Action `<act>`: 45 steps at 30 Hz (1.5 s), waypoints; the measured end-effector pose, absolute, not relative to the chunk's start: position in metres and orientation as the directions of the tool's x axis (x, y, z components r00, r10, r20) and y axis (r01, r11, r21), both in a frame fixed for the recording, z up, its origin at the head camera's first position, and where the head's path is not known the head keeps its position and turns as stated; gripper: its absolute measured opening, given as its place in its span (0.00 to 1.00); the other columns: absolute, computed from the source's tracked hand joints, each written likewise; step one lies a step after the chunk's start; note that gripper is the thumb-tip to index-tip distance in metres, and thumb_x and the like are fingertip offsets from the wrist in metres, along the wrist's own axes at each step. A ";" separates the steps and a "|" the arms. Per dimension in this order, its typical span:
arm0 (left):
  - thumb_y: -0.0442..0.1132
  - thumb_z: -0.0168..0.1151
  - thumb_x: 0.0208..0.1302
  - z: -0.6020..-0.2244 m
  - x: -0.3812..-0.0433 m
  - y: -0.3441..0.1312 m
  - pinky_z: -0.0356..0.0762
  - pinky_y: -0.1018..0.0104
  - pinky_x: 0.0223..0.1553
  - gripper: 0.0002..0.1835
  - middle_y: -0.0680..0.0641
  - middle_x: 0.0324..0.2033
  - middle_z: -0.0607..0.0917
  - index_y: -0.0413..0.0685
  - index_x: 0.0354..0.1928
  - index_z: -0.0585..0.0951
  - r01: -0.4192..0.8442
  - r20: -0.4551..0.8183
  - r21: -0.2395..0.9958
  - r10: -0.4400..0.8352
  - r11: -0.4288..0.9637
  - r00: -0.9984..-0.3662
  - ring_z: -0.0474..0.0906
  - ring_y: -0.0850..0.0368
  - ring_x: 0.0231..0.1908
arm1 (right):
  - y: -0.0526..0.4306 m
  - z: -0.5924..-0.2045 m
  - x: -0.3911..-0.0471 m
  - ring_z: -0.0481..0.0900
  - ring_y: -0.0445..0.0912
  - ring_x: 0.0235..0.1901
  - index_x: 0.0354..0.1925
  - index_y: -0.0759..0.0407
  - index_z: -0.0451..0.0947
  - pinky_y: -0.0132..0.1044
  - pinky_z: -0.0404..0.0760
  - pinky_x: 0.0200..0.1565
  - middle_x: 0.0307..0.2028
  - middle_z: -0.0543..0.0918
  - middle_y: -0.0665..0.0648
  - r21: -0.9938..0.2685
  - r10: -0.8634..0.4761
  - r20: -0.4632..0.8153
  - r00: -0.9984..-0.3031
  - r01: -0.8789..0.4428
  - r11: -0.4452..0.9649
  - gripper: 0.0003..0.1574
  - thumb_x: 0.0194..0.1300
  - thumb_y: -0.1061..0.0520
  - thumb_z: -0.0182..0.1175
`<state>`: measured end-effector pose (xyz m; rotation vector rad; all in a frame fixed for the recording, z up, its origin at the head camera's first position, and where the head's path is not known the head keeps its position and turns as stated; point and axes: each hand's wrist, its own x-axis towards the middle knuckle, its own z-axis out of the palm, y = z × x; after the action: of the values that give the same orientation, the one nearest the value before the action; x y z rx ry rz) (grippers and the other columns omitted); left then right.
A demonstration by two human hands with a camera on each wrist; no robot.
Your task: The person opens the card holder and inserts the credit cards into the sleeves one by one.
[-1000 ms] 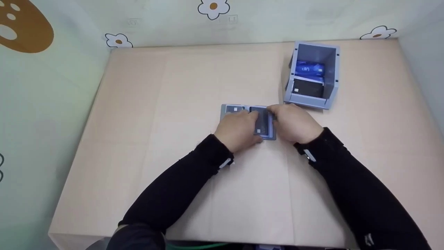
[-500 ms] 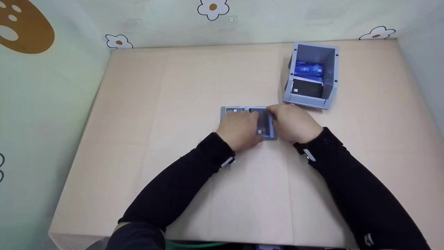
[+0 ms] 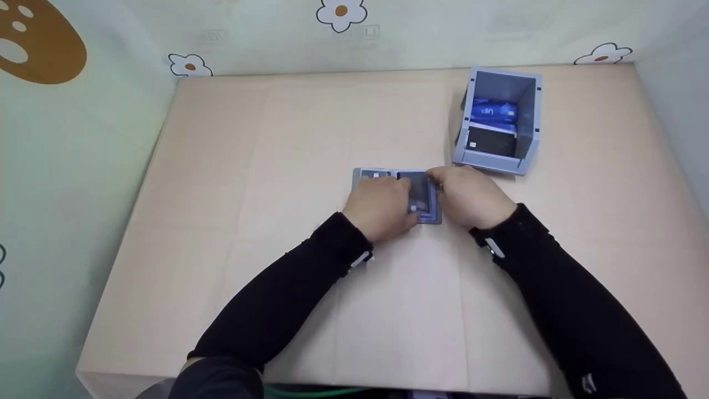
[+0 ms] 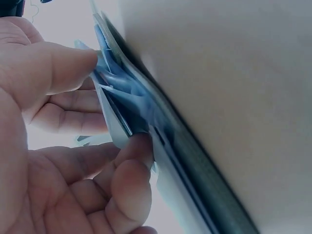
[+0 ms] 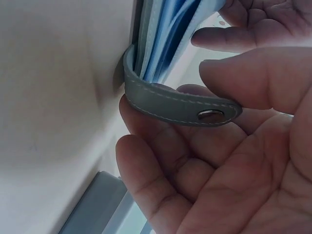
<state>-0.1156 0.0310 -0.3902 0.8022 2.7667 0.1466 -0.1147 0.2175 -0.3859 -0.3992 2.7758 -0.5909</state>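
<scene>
An open grey-green card holder with clear sleeve pages lies on the table in the head view. On its right half a dark card with a chip shows; another chip card on the left half is mostly covered. My left hand lies over the middle, thumb at the near edge. In the left wrist view its thumb and fingers pinch the sleeve pages. My right hand holds the right edge. In the right wrist view its fingers curl behind the snap strap, thumb by the strap's tip.
A grey open bin stands at the back right, close beyond my right hand. Inside are a blue card and a black card. A patterned wall borders the table at the back.
Both hands stay nearly in place. The dark card and the sleeve pages shift very slightly under my left fingers; the bin is unmoved.
</scene>
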 end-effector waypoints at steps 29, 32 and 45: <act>0.73 0.62 0.66 -0.396 -0.117 0.025 0.85 0.49 0.43 0.40 0.45 0.44 0.91 0.47 0.64 0.81 0.514 -0.169 0.209 0.548 0.832 -0.819 0.88 0.49 0.44 | 0.218 -0.386 -0.113 0.85 0.61 0.56 0.63 0.65 0.81 0.57 0.79 0.62 0.53 0.88 0.66 -0.499 -0.326 -0.144 -0.934 -0.216 0.839 0.23 0.71 0.67 0.57; 0.72 0.63 0.66 -0.395 -0.116 0.024 0.85 0.48 0.45 0.40 0.45 0.44 0.91 0.47 0.65 0.81 0.523 -0.174 0.204 0.556 0.828 -0.812 0.87 0.49 0.45 | 0.218 -0.387 -0.114 0.85 0.61 0.56 0.62 0.65 0.81 0.57 0.79 0.62 0.53 0.88 0.66 -0.502 -0.328 -0.143 -0.934 -0.217 0.837 0.23 0.70 0.67 0.57; 0.71 0.64 0.66 -0.396 -0.118 0.025 0.83 0.50 0.44 0.35 0.46 0.40 0.88 0.48 0.57 0.84 0.489 -0.161 0.283 0.544 0.825 -0.824 0.85 0.51 0.42 | 0.217 -0.387 -0.114 0.84 0.60 0.60 0.65 0.64 0.79 0.56 0.78 0.64 0.56 0.88 0.64 -0.510 -0.354 -0.163 -0.921 -0.229 0.829 0.24 0.73 0.66 0.55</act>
<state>-0.1175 0.0246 -0.3957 0.7965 2.7726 0.3377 -0.1140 0.2167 -0.3866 -0.4478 2.7603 -0.7239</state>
